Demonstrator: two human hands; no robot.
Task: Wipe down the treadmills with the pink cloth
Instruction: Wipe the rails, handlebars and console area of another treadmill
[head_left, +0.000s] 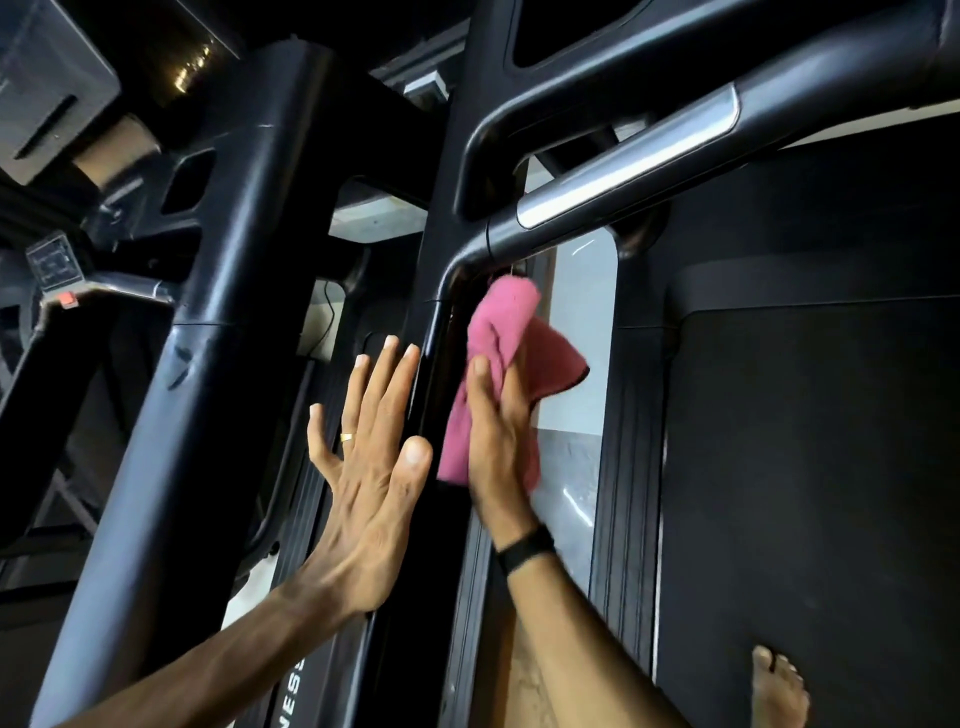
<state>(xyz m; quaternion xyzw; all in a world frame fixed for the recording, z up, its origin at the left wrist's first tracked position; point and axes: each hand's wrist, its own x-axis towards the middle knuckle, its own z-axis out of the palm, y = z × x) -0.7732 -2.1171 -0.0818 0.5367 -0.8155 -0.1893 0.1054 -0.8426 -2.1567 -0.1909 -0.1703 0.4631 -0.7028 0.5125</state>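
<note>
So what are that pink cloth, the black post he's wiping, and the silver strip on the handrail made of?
Pink cloth: soft fuzzy fabric, probably microfibre; it bunches and folds, matte, with a dark edge. Black post: glossy, likely painted metal or moulded plastic; sharp highlights run along its edge. Silver strip: looks like brushed metal, with a soft satin sheen.

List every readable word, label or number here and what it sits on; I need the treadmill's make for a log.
"ESS" in pale letters, cut off by the frame edge, on the black ribbed side rail of the treadmill deck.
The small grey label plate on the far-left machine carries print too small and blurred to read.
Nothing else is legible.
</note>
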